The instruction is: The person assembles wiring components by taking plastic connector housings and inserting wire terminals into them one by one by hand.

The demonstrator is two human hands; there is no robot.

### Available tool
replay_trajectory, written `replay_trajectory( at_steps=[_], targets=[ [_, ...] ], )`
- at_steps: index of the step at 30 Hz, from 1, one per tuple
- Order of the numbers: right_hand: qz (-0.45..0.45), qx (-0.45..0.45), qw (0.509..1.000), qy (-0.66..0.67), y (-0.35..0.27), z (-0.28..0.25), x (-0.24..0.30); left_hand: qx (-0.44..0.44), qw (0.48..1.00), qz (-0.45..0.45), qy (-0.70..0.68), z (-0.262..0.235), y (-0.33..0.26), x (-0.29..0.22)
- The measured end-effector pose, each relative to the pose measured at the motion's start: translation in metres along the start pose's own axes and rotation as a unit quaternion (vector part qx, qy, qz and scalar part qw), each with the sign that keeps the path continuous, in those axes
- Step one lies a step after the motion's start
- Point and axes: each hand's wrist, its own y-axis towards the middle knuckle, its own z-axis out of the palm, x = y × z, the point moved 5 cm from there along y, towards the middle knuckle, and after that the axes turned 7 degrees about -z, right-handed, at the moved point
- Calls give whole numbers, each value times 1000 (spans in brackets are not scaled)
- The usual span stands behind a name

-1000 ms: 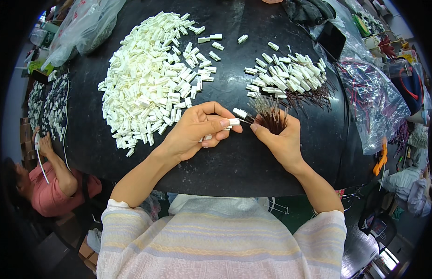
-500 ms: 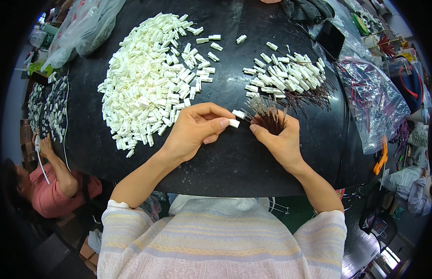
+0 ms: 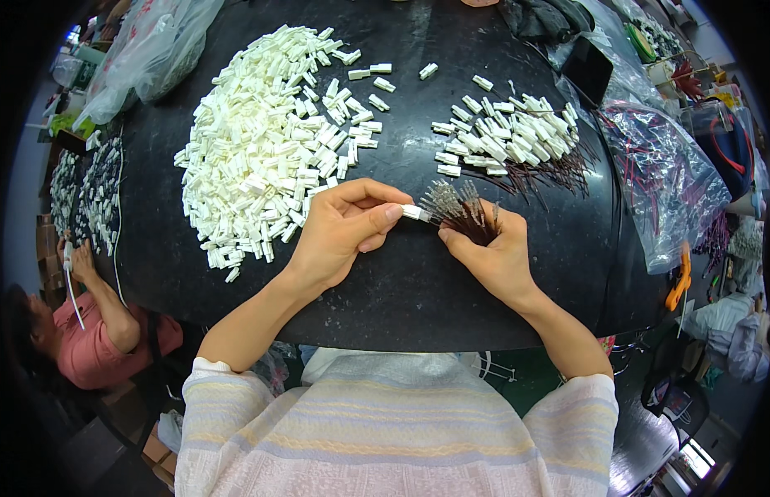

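Now the gap between the hands has narrowed: half a second ago two white pieces showed apart there, and at present the eye finds one pale strip, a white connector (image 3: 412,212) at the fingertips of the left hand (image 3: 342,222). Its far end meets or overlaps the near edge of the wire bundle (image 3: 464,212); whether a second piece hides in that strip cannot be told. For the work in hand, this seems to be the joining of connector and wire.

The left hand is pinched narrow on the connector, thumb against fingers; the right hand (image 3: 498,253) is closed around the bundle, metal tips fanned upward. Both are above the black tabletop (image 3: 385,306).

Counted: two hands, one bundle, one large connector heap (image 3: 261,153) at left and one smaller wired heap (image 3: 513,132) beyond the right hand, each with too many pieces to number. Five loose connectors (image 3: 428,71) lie between the heaps' upper parts.
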Motion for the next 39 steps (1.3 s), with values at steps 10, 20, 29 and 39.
replay_trajectory(
  at_steps=[10,20,29,39],
  targets=[
    [-33,8,999,-29,1,-1,3,8,999,14,31,5,-2,-1],
    [39,11,996,85,-1,-3,5,1,1000,16,16,1,-1,-1],
    [31,16,998,58,-1,-1,1,-6,999,14,44,3,-3,0],
    [19,18,996,90,-2,4,2,-24,982,40,183,9,-6,4]
  ],
)
